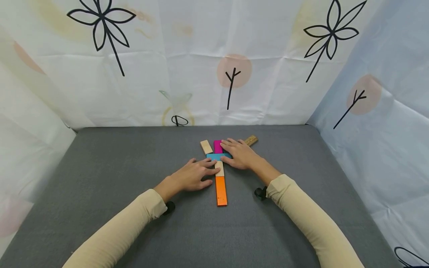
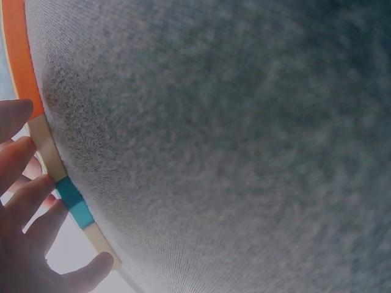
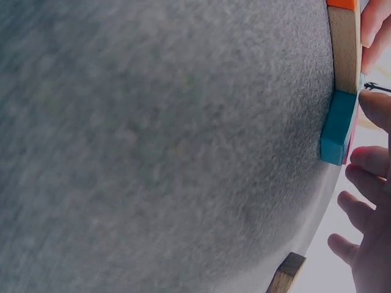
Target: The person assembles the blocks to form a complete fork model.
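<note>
Flat blocks lie in a cross-like pattern: a long orange block (image 1: pixel 221 191) nearest me, a pale wooden block (image 1: pixel 219 169) end to end with it, a blue block (image 1: pixel 213 156) set crosswise, and a magenta block (image 1: pixel 218 146) beyond. My left hand (image 1: pixel 195 175) is at their left side, fingers extended, fingertips right at the pale and blue blocks. From the right, my right hand (image 1: pixel 239 154) reaches over with loosely spread fingers; its thumb is at the blue block and its fingers overlap the magenta one. Part of the blue block is hidden under that hand.
Another pale wooden block (image 1: pixel 206 146) slants at the blue block's far left end. Beyond my right hand a brown wooden block (image 1: pixel 251 140) lies tilted, partly hidden. Grey cloth (image 1: pixel 134 160) covers the table, and patterned fabric (image 1: pixel 201 74) hangs behind its far edge.
</note>
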Demonstrator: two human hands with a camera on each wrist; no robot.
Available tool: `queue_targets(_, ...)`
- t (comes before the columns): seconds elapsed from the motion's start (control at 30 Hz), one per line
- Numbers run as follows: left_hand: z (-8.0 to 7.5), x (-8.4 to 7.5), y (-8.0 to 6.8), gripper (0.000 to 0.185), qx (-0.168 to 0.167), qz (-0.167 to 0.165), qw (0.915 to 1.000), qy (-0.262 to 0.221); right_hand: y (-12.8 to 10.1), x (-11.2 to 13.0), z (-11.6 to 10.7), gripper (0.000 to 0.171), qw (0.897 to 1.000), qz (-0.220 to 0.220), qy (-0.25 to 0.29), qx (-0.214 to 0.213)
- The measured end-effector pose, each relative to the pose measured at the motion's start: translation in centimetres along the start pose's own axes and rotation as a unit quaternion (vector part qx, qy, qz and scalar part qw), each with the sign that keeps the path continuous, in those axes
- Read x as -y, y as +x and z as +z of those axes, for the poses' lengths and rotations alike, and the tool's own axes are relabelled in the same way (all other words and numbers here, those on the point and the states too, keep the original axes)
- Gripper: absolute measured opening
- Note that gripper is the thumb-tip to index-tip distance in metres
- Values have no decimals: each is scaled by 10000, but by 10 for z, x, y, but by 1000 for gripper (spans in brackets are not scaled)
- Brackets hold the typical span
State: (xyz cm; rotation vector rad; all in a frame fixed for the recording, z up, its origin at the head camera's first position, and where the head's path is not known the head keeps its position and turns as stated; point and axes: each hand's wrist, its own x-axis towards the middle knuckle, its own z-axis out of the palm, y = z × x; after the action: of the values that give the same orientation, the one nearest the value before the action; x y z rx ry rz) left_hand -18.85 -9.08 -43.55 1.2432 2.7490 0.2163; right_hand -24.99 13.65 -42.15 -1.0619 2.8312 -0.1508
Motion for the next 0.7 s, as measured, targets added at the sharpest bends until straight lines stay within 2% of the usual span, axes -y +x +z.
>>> queue_targets(0.17,0,-1,0,47,-45,32,10000,3,-9,-10,-1,63,9995,132,41,-282)
queue_targets(0.4,-1,-2,0,48,-66,9,10000,-61,-30,-40,-2,61,9949,716,-113,-697)
queue_targets(0.7,-2,-2,-1,50,69,-90,9998,-192,-47,-65,6,56,9901,1066,207,-885)
